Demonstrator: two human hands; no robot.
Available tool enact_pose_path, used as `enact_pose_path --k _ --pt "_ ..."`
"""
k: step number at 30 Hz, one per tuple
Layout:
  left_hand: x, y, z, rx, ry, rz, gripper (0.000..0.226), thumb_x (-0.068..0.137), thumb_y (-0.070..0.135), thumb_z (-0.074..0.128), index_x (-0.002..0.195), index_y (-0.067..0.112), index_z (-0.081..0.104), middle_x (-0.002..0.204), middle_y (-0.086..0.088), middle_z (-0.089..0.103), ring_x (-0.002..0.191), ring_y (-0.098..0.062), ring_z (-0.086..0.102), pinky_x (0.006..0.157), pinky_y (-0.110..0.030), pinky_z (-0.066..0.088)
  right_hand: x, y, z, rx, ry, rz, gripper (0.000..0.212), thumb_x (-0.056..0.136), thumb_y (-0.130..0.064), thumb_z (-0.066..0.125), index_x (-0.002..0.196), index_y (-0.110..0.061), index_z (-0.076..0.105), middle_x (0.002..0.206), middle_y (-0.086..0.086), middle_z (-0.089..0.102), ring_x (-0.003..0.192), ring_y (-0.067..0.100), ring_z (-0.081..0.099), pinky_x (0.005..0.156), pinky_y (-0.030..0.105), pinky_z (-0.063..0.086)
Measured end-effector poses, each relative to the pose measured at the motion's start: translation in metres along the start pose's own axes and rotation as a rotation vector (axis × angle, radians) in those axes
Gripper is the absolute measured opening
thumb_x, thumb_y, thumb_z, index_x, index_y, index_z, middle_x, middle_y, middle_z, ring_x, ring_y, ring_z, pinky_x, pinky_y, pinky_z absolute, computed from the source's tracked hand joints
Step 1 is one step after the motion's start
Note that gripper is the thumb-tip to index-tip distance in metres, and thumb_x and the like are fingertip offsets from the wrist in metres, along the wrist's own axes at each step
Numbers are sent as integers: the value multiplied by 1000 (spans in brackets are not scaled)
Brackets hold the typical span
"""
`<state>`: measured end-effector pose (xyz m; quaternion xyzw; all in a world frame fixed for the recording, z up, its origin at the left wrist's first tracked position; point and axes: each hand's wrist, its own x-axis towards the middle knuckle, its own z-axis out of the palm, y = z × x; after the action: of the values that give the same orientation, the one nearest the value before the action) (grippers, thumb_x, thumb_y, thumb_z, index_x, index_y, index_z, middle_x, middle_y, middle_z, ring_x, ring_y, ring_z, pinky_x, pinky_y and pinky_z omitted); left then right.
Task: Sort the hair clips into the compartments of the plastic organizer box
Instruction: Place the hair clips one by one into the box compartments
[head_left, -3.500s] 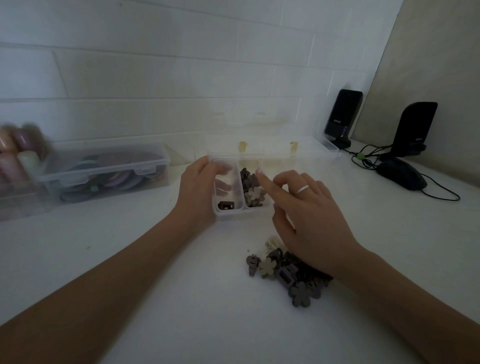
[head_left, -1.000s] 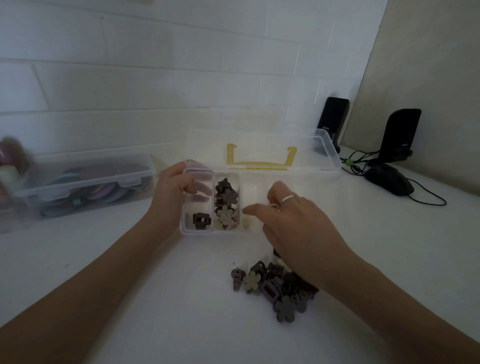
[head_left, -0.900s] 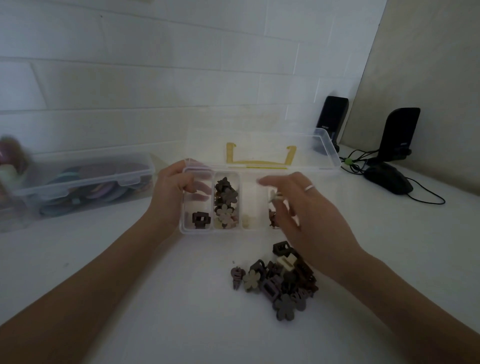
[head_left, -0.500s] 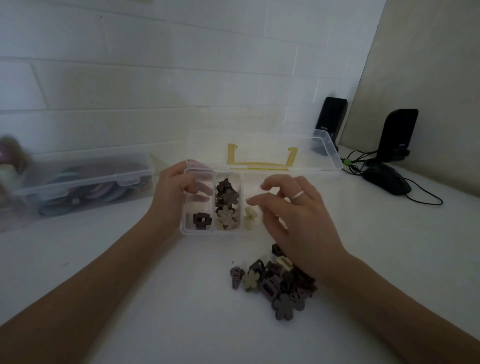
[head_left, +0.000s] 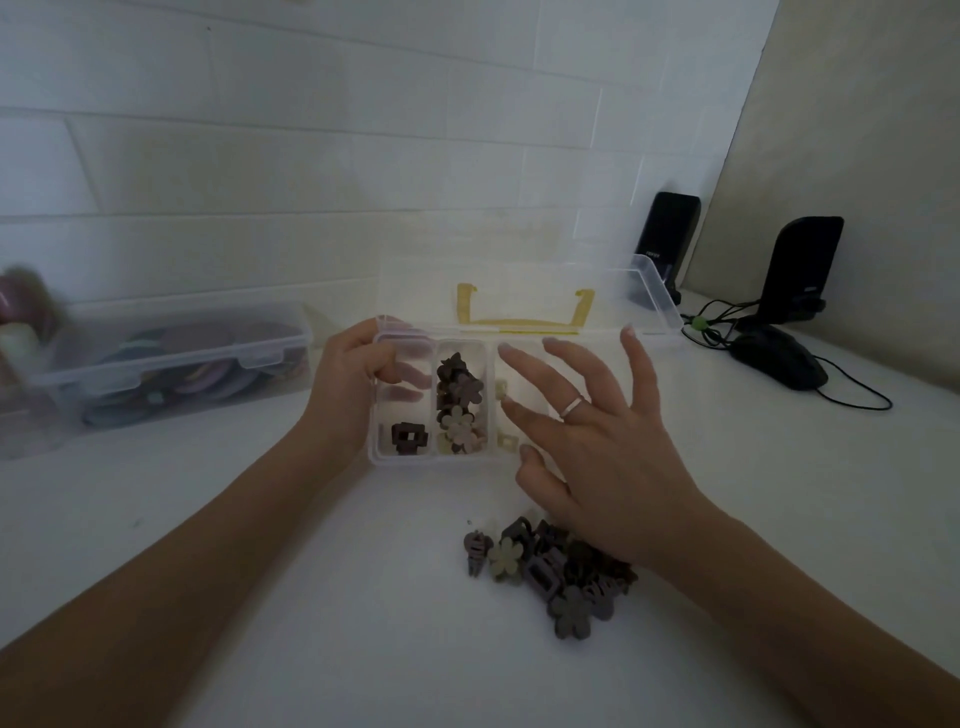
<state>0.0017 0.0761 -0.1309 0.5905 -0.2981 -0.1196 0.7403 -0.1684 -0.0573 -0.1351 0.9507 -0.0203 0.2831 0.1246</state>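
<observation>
Box (head_left: 387, 457) gripped at left end by left hand (head_left: 345, 384). Right hand (head_left: 597, 441) over third compartment, fingers spread, empty. Clips (head_left: 550, 571) piled below.

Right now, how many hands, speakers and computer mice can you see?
Hands: 2, the left hand gripping the organizer box, the right hand open
Speakers: 2
Mouse: 1
Total: 5
</observation>
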Motion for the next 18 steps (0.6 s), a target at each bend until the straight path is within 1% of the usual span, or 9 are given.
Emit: enact_pose_path --k 3,8,13,16,18 --pt "0 0 -1 5 -11 2 34 47 5 40 54 23 68 62 3 64 54 -16 61 68 -39 47 -1 1 1 26 -11 6 37 83 -36 43 105 -23 70 145 -6 43 136 22 32 109 64 10" --pt "0 0 -1 -6 -5 -4 33 47 4 40 56 22 67 62 4 66 54 -16 61 69 -40 47 -1 3 2 75 -7 10 32 84 -37 44 90 -27 74 141 -6 47 134 20 35 110 62 10" --pt "-1 0 -1 9 -25 7 32 48 5 40 56 22 65 65 6 66 56 -15 62 72 -42 48 -2 4 0 88 -23 20 33 84 -39 41 101 -29 69 142 -6 45 134 19 33 110 62 11" --pt "-2 0 0 18 -21 19 32 48 6 40 57 22 66 65 7 66 56 -14 62 71 -41 48 -2 5 0 105 -27 11 27 85 -38 42 90 -29 66 141 -6 46 134 18 32 110 61 11" --pt "-1 0 0 11 -7 18 30 47 5 40 62 17 63 65 6 67 56 -15 62 70 -41 48 -2 6 0 101 -23 12 29 85 -39 42 86 -29 69 140 -6 47 133 18 33 110 61 11"
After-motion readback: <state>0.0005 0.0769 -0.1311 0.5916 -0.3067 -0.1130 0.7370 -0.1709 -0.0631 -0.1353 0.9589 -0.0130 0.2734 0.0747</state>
